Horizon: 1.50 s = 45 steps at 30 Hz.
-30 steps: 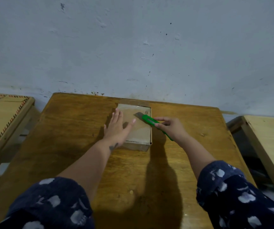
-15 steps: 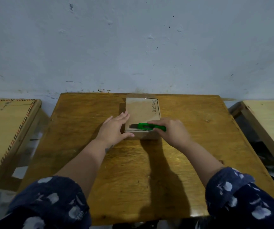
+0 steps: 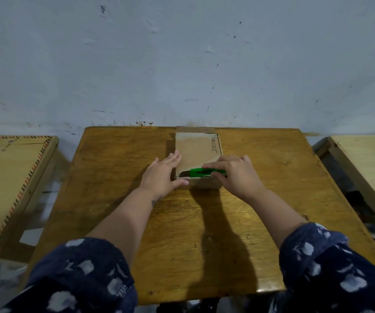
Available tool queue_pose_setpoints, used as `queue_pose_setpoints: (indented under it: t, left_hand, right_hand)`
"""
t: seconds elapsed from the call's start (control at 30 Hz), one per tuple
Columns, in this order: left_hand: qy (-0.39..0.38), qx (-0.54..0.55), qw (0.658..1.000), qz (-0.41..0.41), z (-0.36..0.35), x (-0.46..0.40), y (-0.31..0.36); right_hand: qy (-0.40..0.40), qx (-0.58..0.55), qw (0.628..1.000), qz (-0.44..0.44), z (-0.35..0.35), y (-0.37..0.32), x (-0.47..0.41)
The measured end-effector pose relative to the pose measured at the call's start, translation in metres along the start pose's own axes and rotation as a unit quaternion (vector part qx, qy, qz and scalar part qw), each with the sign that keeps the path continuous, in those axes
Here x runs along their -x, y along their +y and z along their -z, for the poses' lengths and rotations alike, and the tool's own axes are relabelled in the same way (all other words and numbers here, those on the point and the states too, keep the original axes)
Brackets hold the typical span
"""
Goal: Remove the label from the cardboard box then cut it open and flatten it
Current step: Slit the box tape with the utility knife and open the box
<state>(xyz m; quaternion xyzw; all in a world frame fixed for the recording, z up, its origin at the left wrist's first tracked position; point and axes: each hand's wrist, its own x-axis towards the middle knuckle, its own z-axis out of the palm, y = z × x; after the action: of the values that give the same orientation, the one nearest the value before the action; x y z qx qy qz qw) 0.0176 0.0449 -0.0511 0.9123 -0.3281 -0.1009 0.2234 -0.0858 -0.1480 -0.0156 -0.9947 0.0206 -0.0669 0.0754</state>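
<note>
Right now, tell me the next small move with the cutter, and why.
Probably draw the green cutter leftward along the near top edge of the box. The right hand holds it flat along that edge, and the left hand braces the box's left side.

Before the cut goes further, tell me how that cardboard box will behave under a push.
The cardboard box probably slides easily: it lies flat on smooth wood, hence the left hand bracing it. Low and wide, it seems unlikely to tip. Its top may flex under the green cutter.
</note>
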Motion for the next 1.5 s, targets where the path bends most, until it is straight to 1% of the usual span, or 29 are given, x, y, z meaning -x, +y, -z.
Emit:
queue_pose_setpoints:
  t: [0.1, 0.2, 0.37, 0.63, 0.83, 1.03, 1.23, 1.4, 1.5]
  left_hand:
    - [0.004, -0.006, 1.000, -0.001, -0.003, 0.000, 0.001]
    - [0.008, 0.001, 1.000, 0.008, -0.006, -0.001, 0.001]
    - [0.006, -0.009, 1.000, 0.006, -0.007, -0.003, -0.004]
    - [0.009, -0.016, 1.000, 0.002, -0.009, -0.003, -0.005]
    - [0.012, -0.026, 1.000, 0.001, -0.010, -0.003, -0.003]
    - [0.005, -0.031, 0.999, 0.009, -0.009, -0.003, -0.003]
    - [-0.001, -0.028, 1.000, 0.014, -0.010, -0.003, -0.002]
    - [-0.001, -0.045, 0.999, 0.007, -0.008, -0.003, -0.003]
    - [-0.004, -0.055, 0.998, 0.003, -0.008, -0.004, -0.003]
  right_hand:
    - [0.028, 0.021, 0.999, 0.019, 0.001, -0.005, 0.001]
    - [0.048, 0.019, 0.998, 0.021, 0.000, -0.004, 0.004]
    - [0.043, -0.003, 0.999, 0.014, -0.004, 0.001, 0.009]
    - [0.052, -0.019, 0.998, -0.026, 0.003, 0.023, 0.021]
    - [0.057, -0.050, 0.997, -0.026, 0.008, 0.002, 0.011]
    - [0.041, -0.031, 0.999, -0.017, -0.001, -0.005, 0.007]
    - [0.052, -0.011, 0.999, -0.014, -0.004, -0.006, 0.010]
    - [0.049, 0.019, 0.999, 0.009, 0.002, 0.000, 0.013]
    - [0.048, 0.032, 0.998, 0.007, 0.007, 0.003, 0.017]
